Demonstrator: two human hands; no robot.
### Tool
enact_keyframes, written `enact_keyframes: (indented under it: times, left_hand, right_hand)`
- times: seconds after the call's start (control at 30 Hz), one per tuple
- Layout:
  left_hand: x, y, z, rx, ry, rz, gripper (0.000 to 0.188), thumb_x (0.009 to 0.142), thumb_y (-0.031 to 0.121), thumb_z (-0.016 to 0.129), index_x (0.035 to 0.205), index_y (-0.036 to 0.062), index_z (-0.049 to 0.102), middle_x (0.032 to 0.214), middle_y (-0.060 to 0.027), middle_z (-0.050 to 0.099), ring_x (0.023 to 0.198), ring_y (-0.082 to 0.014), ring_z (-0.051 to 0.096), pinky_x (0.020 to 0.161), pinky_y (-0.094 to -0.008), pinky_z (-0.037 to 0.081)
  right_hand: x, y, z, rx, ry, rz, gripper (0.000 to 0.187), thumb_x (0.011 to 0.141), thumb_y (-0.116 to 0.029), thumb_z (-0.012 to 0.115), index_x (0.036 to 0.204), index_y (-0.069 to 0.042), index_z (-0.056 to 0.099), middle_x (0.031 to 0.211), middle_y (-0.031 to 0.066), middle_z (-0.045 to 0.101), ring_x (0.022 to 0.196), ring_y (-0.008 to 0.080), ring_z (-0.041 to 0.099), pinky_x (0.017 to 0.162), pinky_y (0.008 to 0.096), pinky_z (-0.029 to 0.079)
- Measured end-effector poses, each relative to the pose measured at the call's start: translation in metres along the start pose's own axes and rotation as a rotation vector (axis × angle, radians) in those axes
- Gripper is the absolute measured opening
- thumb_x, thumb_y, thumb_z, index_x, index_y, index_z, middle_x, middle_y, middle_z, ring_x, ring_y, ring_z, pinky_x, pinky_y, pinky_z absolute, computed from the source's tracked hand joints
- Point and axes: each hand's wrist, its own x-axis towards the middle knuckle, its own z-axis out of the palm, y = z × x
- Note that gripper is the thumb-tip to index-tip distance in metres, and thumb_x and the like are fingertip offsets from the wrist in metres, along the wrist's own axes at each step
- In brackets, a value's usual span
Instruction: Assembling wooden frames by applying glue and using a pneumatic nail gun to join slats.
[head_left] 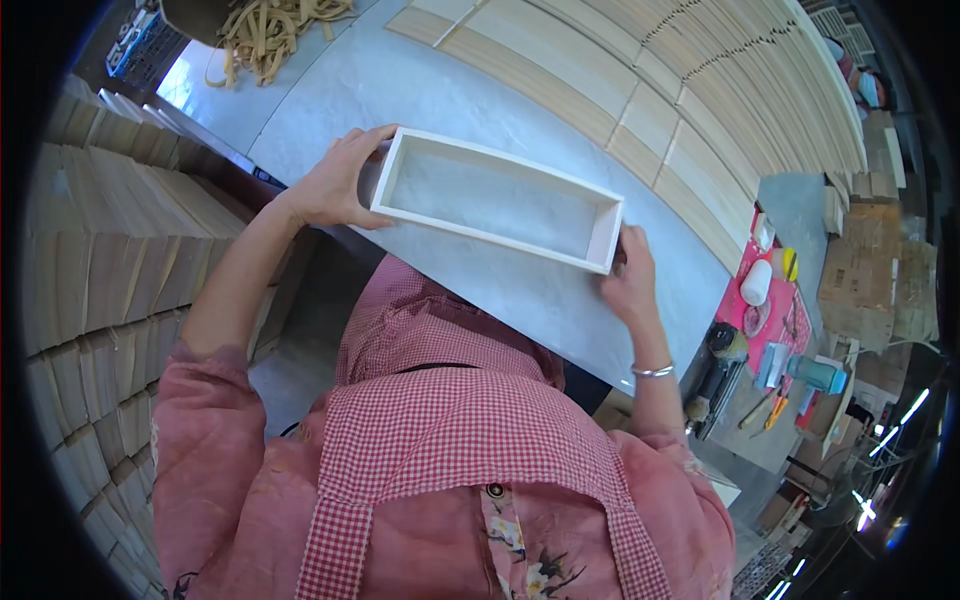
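Bright daylight, sharp, fisheye-bent edges

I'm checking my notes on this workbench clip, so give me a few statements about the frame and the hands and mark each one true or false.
1. Both hands grip the white rectangular wooden frame, one at each short end. True: the left hand is on one end, the right hand on the other.
2. The frame has a solid bottom panel. False: it is open, and the grey tabletop shows through it.
3. A bracelet sits on the right wrist. True.
4. The frame stands upright on one short end. False: it lies flat on the table.
5. Pale wooden slats lie in rows beyond the frame. True.
6. The left hand's fingers hold a hammer. False: they hold only the frame.
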Motion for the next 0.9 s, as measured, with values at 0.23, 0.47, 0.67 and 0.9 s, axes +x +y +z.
enact_keyframes:
  times: [0.23,0.47,0.67,0.9]
  left_hand:
    - [0.01,-0.002,0.01,0.107,0.04,0.123,0.1,0.066,0.042,0.085,0.15,0.0077,0.043,0.138,-0.0114,0.058,0.11,-0.0321,0.054,0.103,-0.0432,0.039]
    - [-0.004,-0.001,0.005,0.327,0.09,0.163,0.088,0.074,0.034,0.08,0.149,0.0068,0.044,0.14,-0.0112,0.056,0.107,-0.0283,0.055,0.097,-0.0367,0.043]
    - [-0.012,0.004,-0.023,-0.469,-0.024,-0.185,0.055,0.083,0.016,0.072,0.135,0.0056,0.059,0.123,-0.0102,0.065,0.096,-0.0202,0.06,0.081,-0.0287,0.048]
    - [-0.001,0.011,-0.004,-0.759,-0.136,-0.509,0.017,0.087,0.007,0.065,0.103,0.0018,0.07,0.079,-0.0033,0.066,0.067,-0.0121,0.059,0.061,-0.0237,0.047]
  right_hand:
    - [-0.111,0.045,-0.144,-0.243,0.997,0.322,0.022,0.096,-0.016,0.062,0.108,0.001,0.068,0.104,0.0163,0.071,0.089,0.0248,0.065,0.083,0.0345,0.054]
    - [-0.033,-0.016,-0.038,0.079,0.713,0.0,0.019,0.094,-0.005,0.06,0.111,-0.005,0.068,0.107,0.0074,0.069,0.092,0.0193,0.062,0.079,0.0318,0.053]
    - [0.047,-0.178,0.095,0.242,0.211,-0.408,0.009,0.086,-0.007,0.07,0.093,-0.002,0.067,0.089,0.007,0.063,0.076,0.0213,0.058,0.069,0.0306,0.049]
    - [0.068,-0.193,0.122,0.246,-0.169,-0.111,0.016,0.086,-0.016,0.071,0.079,-0.003,0.066,0.071,0.003,0.058,0.062,0.0166,0.051,0.059,0.0292,0.044]
